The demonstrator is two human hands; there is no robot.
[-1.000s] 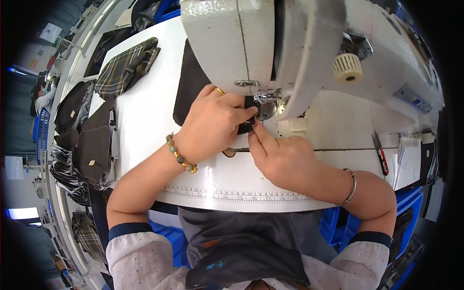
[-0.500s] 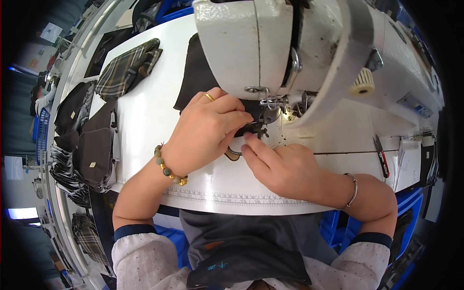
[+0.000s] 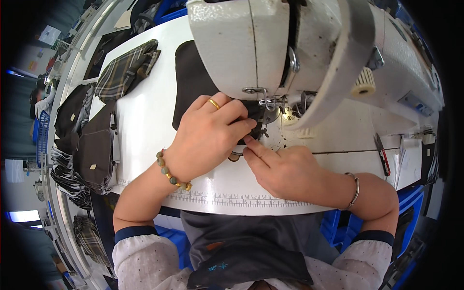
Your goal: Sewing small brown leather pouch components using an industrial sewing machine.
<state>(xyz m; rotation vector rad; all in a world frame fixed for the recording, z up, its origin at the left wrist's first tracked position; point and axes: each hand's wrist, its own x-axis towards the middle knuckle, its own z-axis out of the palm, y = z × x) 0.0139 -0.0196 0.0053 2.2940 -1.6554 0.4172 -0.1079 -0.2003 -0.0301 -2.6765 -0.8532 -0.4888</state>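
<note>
My left hand [image 3: 210, 135], with a gold ring and bead bracelet at the wrist, is closed on dark fabric [image 3: 195, 70] at the sewing machine [image 3: 229, 50], its curled fingers just left of and below the presser foot [image 3: 268, 105]. My right hand [image 3: 282, 171], with a bangle at the wrist, lies below the foot; its index fingertip and thumb press at the fabric's near edge beside the left fingertips. What exactly is between the fingertips is mostly hidden. A small curved dark-rimmed piece [image 3: 235, 155] shows between the hands.
Folded plaid fabric [image 3: 124, 70] lies at the back left, with stacked dark pieces [image 3: 94, 154] below it. Red-handled snips [image 3: 382, 154] lie at the right. Blue bins [image 3: 333, 227] are under the table. A co-worker [image 3: 44, 100] is at the far left beyond a blue basket [image 3: 41, 128].
Compared with a second ago, both my hands sit a little lower, toward me. My left fingers are more bunched, and the machine head appears slightly farther right in view.
</note>
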